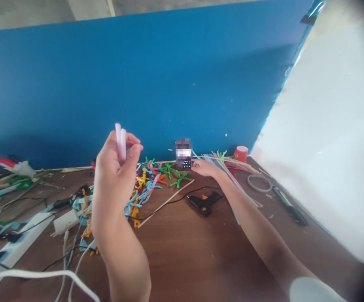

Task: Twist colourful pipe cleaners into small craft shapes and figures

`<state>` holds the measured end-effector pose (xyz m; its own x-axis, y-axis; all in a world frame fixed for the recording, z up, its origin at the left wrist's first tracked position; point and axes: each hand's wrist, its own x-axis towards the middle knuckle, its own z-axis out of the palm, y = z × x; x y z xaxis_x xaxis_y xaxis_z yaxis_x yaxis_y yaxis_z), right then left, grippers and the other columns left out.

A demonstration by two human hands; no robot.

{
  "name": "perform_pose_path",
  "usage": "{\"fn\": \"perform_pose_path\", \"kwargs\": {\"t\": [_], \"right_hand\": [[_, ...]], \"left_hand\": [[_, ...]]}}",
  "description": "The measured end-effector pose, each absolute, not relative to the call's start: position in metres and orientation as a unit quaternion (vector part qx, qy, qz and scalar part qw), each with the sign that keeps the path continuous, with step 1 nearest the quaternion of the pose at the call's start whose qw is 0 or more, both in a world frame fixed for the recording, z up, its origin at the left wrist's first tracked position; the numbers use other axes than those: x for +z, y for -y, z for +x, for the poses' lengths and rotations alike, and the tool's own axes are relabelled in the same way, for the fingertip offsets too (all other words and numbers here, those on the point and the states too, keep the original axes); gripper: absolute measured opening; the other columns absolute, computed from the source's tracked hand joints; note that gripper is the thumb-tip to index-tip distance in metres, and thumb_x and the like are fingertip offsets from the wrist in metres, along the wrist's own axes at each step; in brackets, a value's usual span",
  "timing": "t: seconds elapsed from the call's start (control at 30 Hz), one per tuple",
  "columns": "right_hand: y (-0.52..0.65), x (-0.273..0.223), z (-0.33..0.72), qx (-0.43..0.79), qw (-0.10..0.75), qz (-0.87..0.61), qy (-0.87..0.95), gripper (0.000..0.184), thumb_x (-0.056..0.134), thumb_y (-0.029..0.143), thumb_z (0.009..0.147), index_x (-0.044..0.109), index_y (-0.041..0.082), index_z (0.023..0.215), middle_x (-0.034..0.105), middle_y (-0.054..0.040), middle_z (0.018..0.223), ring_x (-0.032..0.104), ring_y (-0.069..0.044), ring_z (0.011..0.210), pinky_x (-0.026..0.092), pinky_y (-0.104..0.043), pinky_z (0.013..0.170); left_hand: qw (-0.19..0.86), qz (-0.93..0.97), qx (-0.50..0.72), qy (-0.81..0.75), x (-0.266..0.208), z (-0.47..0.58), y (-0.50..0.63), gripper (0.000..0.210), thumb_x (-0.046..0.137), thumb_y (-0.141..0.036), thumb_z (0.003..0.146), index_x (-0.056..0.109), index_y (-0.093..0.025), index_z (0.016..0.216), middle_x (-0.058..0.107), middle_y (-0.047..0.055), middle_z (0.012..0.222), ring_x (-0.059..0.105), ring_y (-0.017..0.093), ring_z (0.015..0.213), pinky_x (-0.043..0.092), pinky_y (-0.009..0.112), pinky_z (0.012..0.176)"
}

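Raised in front of the blue panel, my left hand is closed around two pale pink pipe cleaner pieces; their ends stick up past the thumb. Farther back, my right hand is beside the lower right corner of an upright phone. Its fingers are curled together; whether they grip the phone or something small is hidden. Behind that hand lies a bundle of long pastel pipe cleaners. Between the hands is a pile of twisted, colourful pipe cleaner figures, with a green one at its edge.
A black glue gun lies mid-table with its cord trailing left, near a thin stick. To the right are a red paper cup, a tape ring and a dark green tool. A white power strip and cables occupy the left.
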<state>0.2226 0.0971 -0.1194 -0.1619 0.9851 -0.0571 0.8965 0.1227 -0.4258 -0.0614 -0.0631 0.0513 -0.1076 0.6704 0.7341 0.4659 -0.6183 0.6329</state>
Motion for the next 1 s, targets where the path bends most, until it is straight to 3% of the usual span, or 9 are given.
{"fn": "perform_pose_path", "kwargs": {"t": [0.27,0.5,0.73,1.0], "right_hand": [[-0.099,-0.119,0.225,0.2,0.121,-0.629,0.742,0.032,0.053,0.045,0.091,0.069,0.022,0.107,0.075,-0.0088,0.105,0.069,-0.024,0.09,0.044,-0.033,0.078],[-0.099,-0.119,0.225,0.209,0.128,-0.623,0.743,0.033,0.053,0.047,0.09,0.067,0.022,0.106,0.075,-0.0069,0.1,0.069,-0.022,0.084,0.044,-0.032,0.073],[-0.093,-0.111,0.222,0.221,0.12,-0.624,0.74,0.033,0.054,0.047,0.09,0.067,0.021,0.105,0.074,-0.0073,0.093,0.069,-0.023,0.081,0.043,-0.031,0.067],[-0.089,-0.106,0.219,0.234,0.118,-0.627,0.734,0.029,0.055,0.045,0.091,0.068,0.021,0.103,0.074,-0.0076,0.09,0.068,-0.023,0.078,0.043,-0.031,0.066]], "left_hand": [[0.155,0.643,0.62,-0.423,0.05,-0.051,0.068,0.018,0.07,-0.038,0.088,0.062,-0.028,0.101,0.07,0.001,0.085,0.062,0.015,0.067,0.037,0.03,0.049],[0.176,0.646,0.616,-0.415,0.049,-0.048,0.068,0.019,0.07,-0.039,0.088,0.058,-0.028,0.097,0.07,-0.002,0.075,0.063,0.016,0.066,0.042,0.03,0.051],[0.182,0.634,0.64,-0.393,0.046,-0.047,0.062,0.02,0.071,-0.036,0.088,0.055,-0.026,0.094,0.067,-0.004,0.068,0.048,0.01,0.048,0.038,0.03,0.049],[0.181,0.653,0.625,-0.388,0.049,-0.045,0.067,0.019,0.07,-0.04,0.089,0.057,-0.027,0.092,0.067,-0.001,0.07,0.056,0.013,0.055,0.042,0.032,0.053]]}}
